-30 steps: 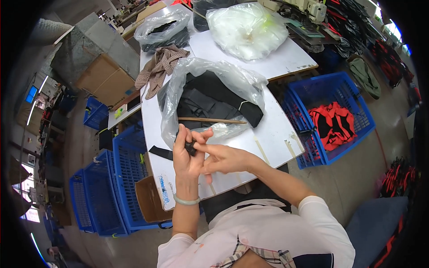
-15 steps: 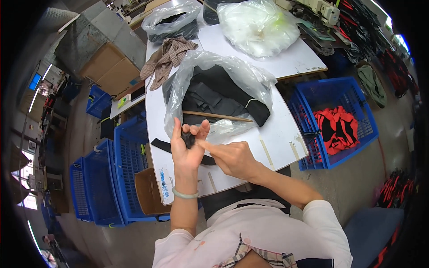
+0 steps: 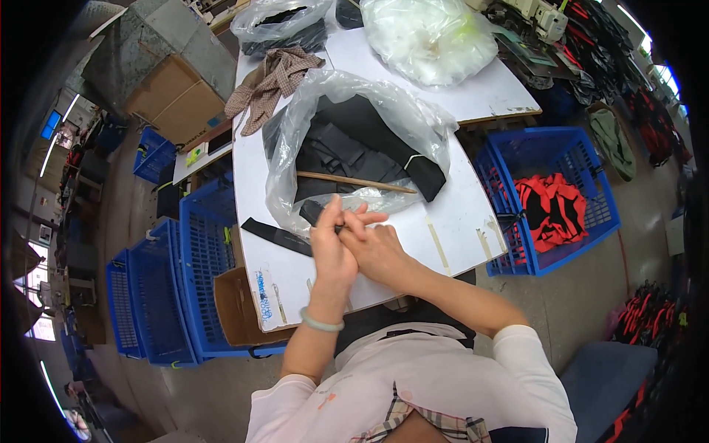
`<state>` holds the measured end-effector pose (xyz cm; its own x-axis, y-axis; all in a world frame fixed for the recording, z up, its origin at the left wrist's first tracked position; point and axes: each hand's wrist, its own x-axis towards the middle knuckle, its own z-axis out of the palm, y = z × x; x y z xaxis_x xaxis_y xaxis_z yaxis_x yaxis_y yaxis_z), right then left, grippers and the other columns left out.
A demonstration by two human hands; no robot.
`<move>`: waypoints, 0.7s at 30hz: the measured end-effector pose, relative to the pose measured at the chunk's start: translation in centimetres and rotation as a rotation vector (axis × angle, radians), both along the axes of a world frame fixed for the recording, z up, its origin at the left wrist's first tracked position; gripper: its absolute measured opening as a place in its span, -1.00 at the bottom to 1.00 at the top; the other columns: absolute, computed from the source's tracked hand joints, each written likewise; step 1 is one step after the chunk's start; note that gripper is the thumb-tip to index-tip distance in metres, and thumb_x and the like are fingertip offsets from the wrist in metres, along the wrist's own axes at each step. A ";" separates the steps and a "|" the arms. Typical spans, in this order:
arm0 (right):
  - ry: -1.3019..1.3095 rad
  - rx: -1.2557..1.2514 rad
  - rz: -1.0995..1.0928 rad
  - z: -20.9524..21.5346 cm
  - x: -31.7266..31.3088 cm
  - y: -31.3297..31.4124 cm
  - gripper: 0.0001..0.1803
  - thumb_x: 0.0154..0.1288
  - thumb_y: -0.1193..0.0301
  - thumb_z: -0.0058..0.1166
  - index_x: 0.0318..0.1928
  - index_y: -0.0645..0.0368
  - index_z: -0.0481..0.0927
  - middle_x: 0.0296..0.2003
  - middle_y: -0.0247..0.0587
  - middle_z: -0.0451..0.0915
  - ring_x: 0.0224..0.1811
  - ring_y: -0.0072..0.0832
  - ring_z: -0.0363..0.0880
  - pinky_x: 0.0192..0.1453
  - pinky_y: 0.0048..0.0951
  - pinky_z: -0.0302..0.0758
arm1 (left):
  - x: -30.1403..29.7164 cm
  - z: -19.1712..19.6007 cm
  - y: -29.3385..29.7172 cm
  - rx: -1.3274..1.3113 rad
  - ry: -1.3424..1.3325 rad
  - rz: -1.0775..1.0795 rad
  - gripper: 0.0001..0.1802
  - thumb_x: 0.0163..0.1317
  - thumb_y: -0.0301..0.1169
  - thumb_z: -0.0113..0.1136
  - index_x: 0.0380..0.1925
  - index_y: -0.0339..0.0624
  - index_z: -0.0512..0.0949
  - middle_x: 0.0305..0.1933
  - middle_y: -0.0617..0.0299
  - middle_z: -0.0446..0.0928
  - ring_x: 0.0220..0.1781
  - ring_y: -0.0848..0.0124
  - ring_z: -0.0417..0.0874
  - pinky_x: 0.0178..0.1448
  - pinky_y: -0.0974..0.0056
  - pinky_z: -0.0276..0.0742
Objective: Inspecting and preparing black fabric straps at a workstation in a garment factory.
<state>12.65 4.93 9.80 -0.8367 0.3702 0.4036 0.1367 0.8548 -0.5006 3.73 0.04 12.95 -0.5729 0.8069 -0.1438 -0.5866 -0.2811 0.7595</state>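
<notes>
My left hand (image 3: 334,247), with a pale bangle (image 3: 322,323) at the wrist, is closed on a dark fabric strip (image 3: 312,213); one end sticks out past the thumb. My right hand (image 3: 378,255) presses against it from the right, fingers bent and overlapping the left hand's. The strip passes in between, and the fingers hide most of it. Just beyond lies a clear plastic bag (image 3: 282,166), its mouth wide, with folded black fabric pieces (image 3: 340,151) inside. A thin wooden stick (image 3: 358,181) rests across them. Another black strip (image 3: 275,236) lies on the white table (image 3: 473,214), left of my hands.
Blue crates (image 3: 193,295) and a cardboard box (image 3: 240,310) stand at the left. On the right a blue crate (image 3: 605,199) holds red-and-black fabric (image 3: 554,210). Farther back on the table are a checked cloth (image 3: 269,85) and a full plastic bag (image 3: 428,40).
My left palm was turned up with a dark bundle in it; now both hands are pressed together and a strip end shows. The view has shifted slightly.
</notes>
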 end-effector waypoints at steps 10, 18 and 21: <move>-0.291 -0.111 0.153 1.6 0.5 0.6 -0.82 0.01 0.38 0.09 -0.37 0.17 0.46 -0.62 -0.11 0.51 -0.60 -0.16 0.55 -0.57 -0.19 0.42 | -3.1 -0.9 -0.6 0.064 -0.530 0.095 -0.62 0.31 -0.18 0.04 -0.64 -0.10 0.33 -0.75 0.12 0.34 -0.36 0.11 0.60 0.19 0.08 0.36; -0.071 -0.051 0.104 -1.5 -2.4 1.3 -0.81 0.00 0.44 0.09 -0.30 0.15 0.51 -0.57 -0.17 0.55 -0.53 -0.17 0.59 -0.55 -0.18 0.48 | -4.5 -3.6 -0.4 -0.115 -0.316 0.046 -0.60 0.28 -0.18 0.07 -0.70 -0.01 0.29 -0.69 0.16 0.37 -0.28 0.17 0.57 0.04 0.12 0.41; 0.389 -0.091 -0.190 -2.2 -2.6 4.3 -0.80 0.04 0.45 0.09 -0.25 0.13 0.58 -0.55 -0.20 0.54 -0.48 -0.22 0.58 -0.46 -0.20 0.51 | -8.8 -3.4 -1.3 -0.067 -0.491 0.269 -0.62 0.27 -0.15 0.07 -0.68 -0.01 0.32 -0.49 0.16 0.52 -0.17 0.24 0.57 0.08 0.13 0.39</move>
<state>10.00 9.24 7.58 -0.5430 0.5510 0.6337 0.0736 0.7830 -0.6177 -5.11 -1.26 9.54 -0.6101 0.6215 -0.4915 -0.7901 -0.4305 0.4365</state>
